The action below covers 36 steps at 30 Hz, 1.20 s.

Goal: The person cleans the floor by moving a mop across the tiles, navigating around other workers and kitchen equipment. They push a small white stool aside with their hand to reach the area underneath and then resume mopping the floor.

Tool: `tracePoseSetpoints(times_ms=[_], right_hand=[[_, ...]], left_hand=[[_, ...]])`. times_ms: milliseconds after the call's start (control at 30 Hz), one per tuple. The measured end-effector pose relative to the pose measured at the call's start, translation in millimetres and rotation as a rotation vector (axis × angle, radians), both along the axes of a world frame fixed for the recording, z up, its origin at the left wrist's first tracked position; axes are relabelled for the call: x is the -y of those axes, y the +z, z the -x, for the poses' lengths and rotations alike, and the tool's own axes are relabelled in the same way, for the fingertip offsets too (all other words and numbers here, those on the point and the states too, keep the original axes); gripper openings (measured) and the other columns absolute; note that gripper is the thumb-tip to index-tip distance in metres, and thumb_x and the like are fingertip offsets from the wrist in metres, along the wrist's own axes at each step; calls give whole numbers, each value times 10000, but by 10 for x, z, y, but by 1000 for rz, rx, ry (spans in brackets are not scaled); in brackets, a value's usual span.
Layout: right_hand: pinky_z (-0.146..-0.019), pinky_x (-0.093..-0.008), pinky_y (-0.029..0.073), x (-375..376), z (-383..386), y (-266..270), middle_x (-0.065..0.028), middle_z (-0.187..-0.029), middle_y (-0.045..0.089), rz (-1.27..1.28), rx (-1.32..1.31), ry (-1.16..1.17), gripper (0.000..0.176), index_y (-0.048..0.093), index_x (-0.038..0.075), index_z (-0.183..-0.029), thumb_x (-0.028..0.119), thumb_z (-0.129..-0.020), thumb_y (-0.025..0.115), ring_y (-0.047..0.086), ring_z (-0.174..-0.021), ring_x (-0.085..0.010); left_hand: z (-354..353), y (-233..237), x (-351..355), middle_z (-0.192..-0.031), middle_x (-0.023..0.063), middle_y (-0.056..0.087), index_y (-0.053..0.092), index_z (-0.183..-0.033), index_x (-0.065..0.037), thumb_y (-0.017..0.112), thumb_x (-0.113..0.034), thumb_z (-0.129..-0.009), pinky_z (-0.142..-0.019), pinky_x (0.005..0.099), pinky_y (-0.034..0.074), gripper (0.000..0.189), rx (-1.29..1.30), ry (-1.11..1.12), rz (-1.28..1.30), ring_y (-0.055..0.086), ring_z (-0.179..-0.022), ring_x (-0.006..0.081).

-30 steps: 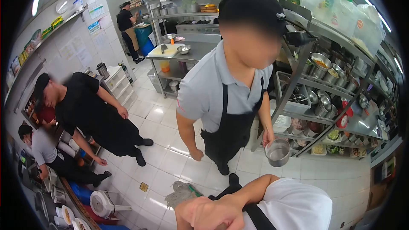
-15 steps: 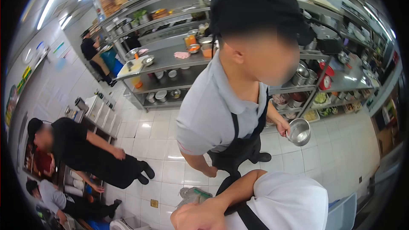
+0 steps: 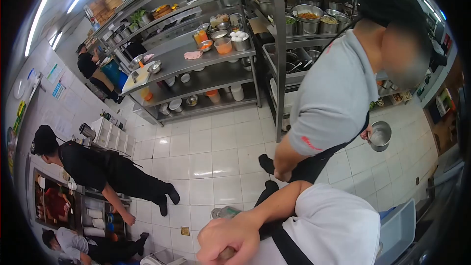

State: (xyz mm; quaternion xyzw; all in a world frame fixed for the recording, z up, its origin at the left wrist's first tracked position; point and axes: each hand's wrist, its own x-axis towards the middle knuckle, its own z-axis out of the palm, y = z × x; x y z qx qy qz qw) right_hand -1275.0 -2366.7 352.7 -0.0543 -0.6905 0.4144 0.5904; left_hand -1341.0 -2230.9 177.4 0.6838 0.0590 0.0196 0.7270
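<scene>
My right hand [image 3: 228, 242] is at the bottom centre, with my bare forearm crossing in front of my white shirt [image 3: 338, 221] and black apron strap [image 3: 289, 246]. Its fingers are curled in. A small brownish patch shows between them, too little to name. My left hand does not show. Close in front of me a co-worker [image 3: 333, 98] in a grey shirt and black cap holds a metal pot [image 3: 379, 136] by its handle, low at their far side. Just behind my hand lies a crumpled translucent greenish thing [image 3: 225, 212], partly hidden.
A steel shelf unit [image 3: 196, 76] carries bowls, eggs and pans. A second rack [image 3: 280, 68] holds food pots. At left stands a person in black [image 3: 83, 167], with another person [image 3: 73, 243] lower down. A grey-blue plastic bin [image 3: 398, 230] is at my right.
The co-worker with the pot has moved to the right, uncovering the second rack. The person in black at left has changed stance. My fingers now show more clearly, curled in.
</scene>
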Motion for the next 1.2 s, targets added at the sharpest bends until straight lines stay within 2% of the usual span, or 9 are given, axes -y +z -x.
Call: tracePoseSetpoints(times_ms=[233,333,367,500,733,867,1033,1100,1200], right_hand=[[-483,-312,358,143,-157,-55,-39,-675,565,192,-8,83,286,630,-4,-824,219,-996,682,490,-544,-124],[-482,-299,357,187,-181,-52,-43,-672,568,50,-62,-124,293,625,-1,-812,220,-990,695,488,-546,-108],[-480,-280,356,222,-196,-97,-44,-686,579,146,-42,-133,366,639,0,-826,321,-995,686,505,-560,-114],[-448,-242,413,347,-296,-207,-27,-687,590,193,-130,-391,338,599,4,-783,290,-908,727,545,-540,-91],[-555,-271,412,661,-818,-476,-29,-689,586,339,-288,-593,335,622,8,-726,283,-839,776,554,-634,-102],[-511,-270,405,708,-921,-375,-45,-685,584,384,-368,-567,339,616,13,-706,280,-793,808,549,-606,-115],[-495,-302,409,564,-987,-461,-43,-685,582,309,-408,-590,292,595,-1,-745,221,-806,775,531,-558,-113],[-457,-315,385,498,-1006,-506,-32,-598,529,218,-491,-501,276,587,5,-776,203,-836,770,472,-475,-138],[-429,-322,351,450,-1226,-491,-2,-521,491,138,-488,-365,282,590,15,-799,211,-868,781,413,-399,-150]], left_hand=[[-294,137,65,-733,39,592,628,-1036,-11,820,-356,-782,-706,358,536,469,39,-144,23,611,-678,190],[-446,233,173,-729,37,590,627,-1037,-12,821,-362,-783,-705,358,536,475,61,-238,38,610,-674,189],[-477,266,203,-728,36,589,627,-1038,-12,822,-364,-783,-705,358,536,476,72,-263,45,609,-672,189],[-597,415,341,-722,34,585,625,-1039,-13,824,-372,-785,-704,358,536,483,110,-379,78,607,-667,187],[-718,532,522,-712,29,578,622,-1041,-14,828,-387,-787,-703,359,537,495,167,-522,195,604,-657,185],[-792,349,485,-810,49,639,644,-1007,15,812,-215,-799,-582,276,455,353,182,-494,396,591,-701,131],[-623,376,364,-920,88,670,609,-1182,30,797,-271,-885,-694,315,538,462,61,-300,449,648,-753,185],[-557,7,221,-1024,92,679,594,-1231,21,752,-235,-924,-811,321,545,430,62,-337,566,676,-883,195],[-262,-1326,-2,-1101,80,683,582,-1262,-3,747,-175,-915,-892,312,519,421,-137,-269,373,665,-996,187]])
